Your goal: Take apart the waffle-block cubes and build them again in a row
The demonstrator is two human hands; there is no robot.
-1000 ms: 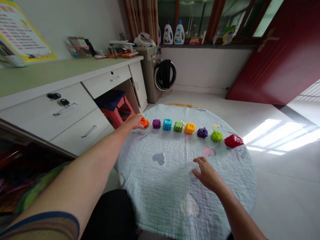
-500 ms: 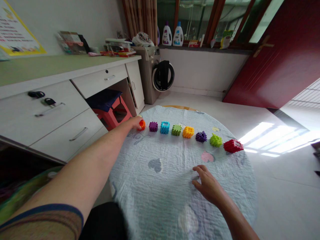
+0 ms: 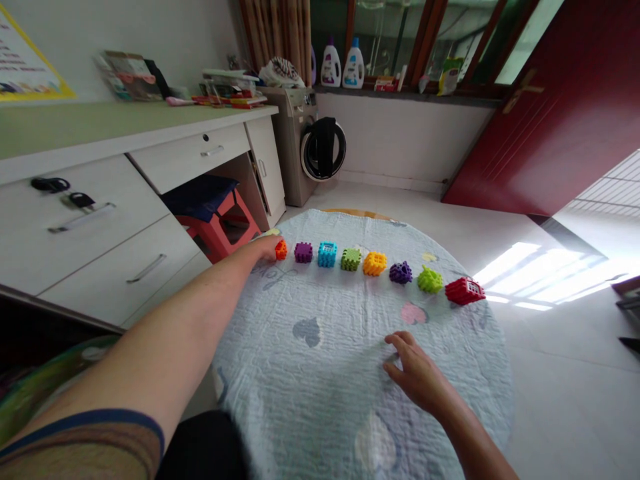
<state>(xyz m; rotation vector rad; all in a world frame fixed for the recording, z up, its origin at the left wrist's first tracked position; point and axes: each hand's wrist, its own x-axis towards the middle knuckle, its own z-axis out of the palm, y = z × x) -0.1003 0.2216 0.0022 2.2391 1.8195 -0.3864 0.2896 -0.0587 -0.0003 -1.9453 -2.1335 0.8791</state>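
At the left end of a row of toy blocks, my left hand (image 3: 269,247) is closed on an orange block (image 3: 281,250); its fingers are partly hidden behind the block. To the right stand a purple block (image 3: 303,253), a light blue block (image 3: 327,255), a green block (image 3: 351,259), a yellow block (image 3: 375,264), a dark purple block (image 3: 401,272), a lime block (image 3: 431,279) and a red block (image 3: 465,291). Lower down, my right hand (image 3: 413,367) rests over the cloth with fingers apart, holding nothing.
A pale blue quilted cloth with hearts covers the round table (image 3: 345,373). Left of it are a red stool (image 3: 225,227) and a white desk with drawers (image 3: 95,207). A washing machine (image 3: 295,153) with its door open stands behind; a red door (image 3: 540,120) is at right.
The whole view has shifted slightly. My left hand stays at the orange block, showing a bit less of its fingers. My right hand and the other blocks keep their places on the cloth.
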